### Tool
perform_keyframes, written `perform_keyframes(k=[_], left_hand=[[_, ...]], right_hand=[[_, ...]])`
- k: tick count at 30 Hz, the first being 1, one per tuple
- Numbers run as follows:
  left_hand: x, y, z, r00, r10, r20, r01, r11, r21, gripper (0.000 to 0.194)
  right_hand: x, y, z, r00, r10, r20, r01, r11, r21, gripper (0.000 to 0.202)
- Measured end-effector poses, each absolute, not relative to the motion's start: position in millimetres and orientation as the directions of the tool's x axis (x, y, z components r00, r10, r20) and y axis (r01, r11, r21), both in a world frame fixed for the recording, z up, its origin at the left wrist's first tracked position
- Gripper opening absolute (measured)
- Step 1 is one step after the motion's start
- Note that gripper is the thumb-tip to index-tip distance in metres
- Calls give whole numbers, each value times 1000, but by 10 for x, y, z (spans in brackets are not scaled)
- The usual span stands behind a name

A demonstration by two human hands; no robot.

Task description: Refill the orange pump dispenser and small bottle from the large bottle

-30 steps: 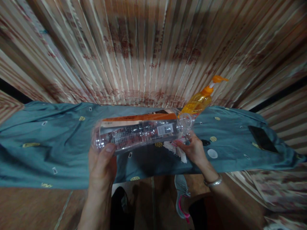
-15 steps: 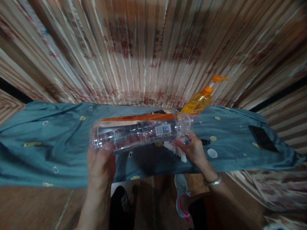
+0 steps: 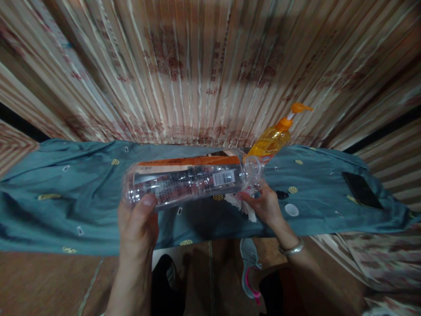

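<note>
A large clear plastic bottle (image 3: 197,182) with an orange-edged label and a barcode lies sideways in front of me, neck to the right. My left hand (image 3: 140,217) grips its base end, thumb on the near side. My right hand (image 3: 265,204) is at the neck, fingers closed on a crumpled white cloth (image 3: 241,205) with some pink on it. Part of the cloth and the fingertips are hidden behind the bottle. Just beyond the neck stands a pump bottle (image 3: 271,139) of yellow liquid with an orange pump.
A blue-green patterned cloth (image 3: 82,184) covers the long narrow surface. To the right of my right hand are a white round cap (image 3: 291,210), a small black object (image 3: 282,194) and a black phone (image 3: 362,190). A pleated, patterned curtain (image 3: 197,79) hangs behind.
Both hands and the clear bottle stay almost where they were. The view has shifted very slightly.
</note>
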State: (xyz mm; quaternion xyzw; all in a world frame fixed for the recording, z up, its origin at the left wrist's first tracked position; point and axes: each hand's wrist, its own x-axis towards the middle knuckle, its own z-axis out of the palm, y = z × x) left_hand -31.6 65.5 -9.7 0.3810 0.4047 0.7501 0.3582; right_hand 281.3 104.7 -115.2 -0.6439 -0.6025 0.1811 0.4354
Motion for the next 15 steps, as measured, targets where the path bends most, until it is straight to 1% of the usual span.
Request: perform_keyframes(k=[8,13,15], left_hand=[[-293,645,-76,-452,844,287,-215,-416,884,71],[-265,635,-33,-452,838,305,-210,-432,877,70],[-254,633,-18,-464,836,292,-215,-426,879,71]], right_hand=[[2807,1046,-1168,220,927,303,614,109,-781,64],[2813,1038,-1159,209,939,273,611,92,-786,62],[2818,1040,-1155,211,941,265,613,84,-786,63]])
